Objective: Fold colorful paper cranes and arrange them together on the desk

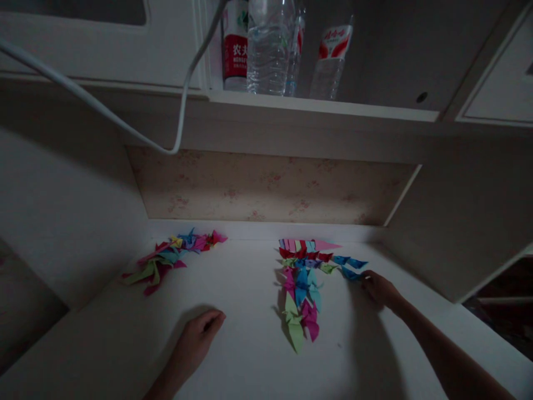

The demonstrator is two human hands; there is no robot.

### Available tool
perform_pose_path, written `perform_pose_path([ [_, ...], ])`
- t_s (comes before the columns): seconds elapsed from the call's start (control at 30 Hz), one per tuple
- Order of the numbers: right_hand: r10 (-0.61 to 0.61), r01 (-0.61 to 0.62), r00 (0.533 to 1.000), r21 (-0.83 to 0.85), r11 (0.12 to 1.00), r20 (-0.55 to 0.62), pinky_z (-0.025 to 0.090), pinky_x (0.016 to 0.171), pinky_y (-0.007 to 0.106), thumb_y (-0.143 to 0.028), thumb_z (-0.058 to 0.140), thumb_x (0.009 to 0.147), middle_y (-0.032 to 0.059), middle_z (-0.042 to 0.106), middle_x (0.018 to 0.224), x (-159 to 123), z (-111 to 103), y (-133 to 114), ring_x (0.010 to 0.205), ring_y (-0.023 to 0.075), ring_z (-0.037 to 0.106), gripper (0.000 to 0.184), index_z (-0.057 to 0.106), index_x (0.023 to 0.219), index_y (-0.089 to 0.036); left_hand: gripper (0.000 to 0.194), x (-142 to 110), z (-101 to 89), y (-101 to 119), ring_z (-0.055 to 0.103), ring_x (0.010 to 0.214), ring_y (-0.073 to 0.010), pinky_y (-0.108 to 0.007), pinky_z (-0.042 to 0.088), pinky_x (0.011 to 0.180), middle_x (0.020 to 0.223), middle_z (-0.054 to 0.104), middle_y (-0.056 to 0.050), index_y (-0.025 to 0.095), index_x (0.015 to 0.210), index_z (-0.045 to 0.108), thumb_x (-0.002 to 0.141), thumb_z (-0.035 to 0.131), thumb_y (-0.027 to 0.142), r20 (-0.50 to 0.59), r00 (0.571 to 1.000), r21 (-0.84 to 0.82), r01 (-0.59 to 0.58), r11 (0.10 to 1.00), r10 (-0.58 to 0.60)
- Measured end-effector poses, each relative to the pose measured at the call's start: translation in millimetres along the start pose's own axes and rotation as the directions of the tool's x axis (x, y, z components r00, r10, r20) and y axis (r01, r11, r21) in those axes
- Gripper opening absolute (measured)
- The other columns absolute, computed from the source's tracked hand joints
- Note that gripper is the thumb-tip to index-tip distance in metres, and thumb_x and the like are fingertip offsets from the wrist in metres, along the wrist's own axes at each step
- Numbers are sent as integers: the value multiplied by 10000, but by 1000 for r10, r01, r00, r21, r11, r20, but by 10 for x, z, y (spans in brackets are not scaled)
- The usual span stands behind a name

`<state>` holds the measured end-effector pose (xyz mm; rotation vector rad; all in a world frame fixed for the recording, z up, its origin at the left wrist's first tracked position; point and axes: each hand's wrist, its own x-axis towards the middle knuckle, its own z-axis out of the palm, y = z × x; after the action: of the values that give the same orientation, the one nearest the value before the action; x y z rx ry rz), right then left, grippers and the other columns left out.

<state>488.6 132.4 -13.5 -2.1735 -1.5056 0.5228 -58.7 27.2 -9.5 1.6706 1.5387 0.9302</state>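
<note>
At the right end of the paper rows, my right hand [377,289] has its fingertips closed on the edge of a blue origami piece [351,273]. Two more blue folded pieces [348,261] lie just behind it. My left hand [197,336] rests on the white desk in a loose curl, its fingers closed with nothing visible in them. Between the hands, origami cranes [301,286] in blue, magenta and green stand in short rows. Red folded pieces [306,254] and a row of striped pastel ones [308,245] lie behind them, near the back edge.
A mixed heap of colored origami [166,258] lies at the back left of the desk [245,355]. Overhead is a shelf [325,108] with several plastic bottles [270,50]. A white cable [125,129] hangs down in front. Side panels close in the desk left and right.
</note>
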Motion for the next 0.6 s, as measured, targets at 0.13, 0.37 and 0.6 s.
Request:
perform_pose_path([
  [0.13,-39,41,999,-79,996,21,446,564,267,-223,467,810,66,712,729,137,23,34,579,197,654,271,621,1016,-141,369,4,5,-8,594,751,-185,-242,454,699,759,661,-10,198,792,658,858,462,503,1,1000,28,-5,1000,5],
  [0.37,-74,80,996,-148,986,45,431,527,249,-173,445,832,65,700,703,249,44,0,539,183,638,298,606,1079,-125,385,3,16,1,580,727,-177,-238,450,673,755,654,-9,192,786,671,853,463,509,-5,1000,27,-20,999,20],
  [0.6,-91,78,994,-171,982,-68,443,543,252,-229,537,801,39,689,652,317,120,3,578,201,659,249,657,1012,-173,406,9,14,9,576,704,-181,-242,446,651,736,657,-11,194,762,674,841,462,531,-13,1000,22,-7,1000,7],
])
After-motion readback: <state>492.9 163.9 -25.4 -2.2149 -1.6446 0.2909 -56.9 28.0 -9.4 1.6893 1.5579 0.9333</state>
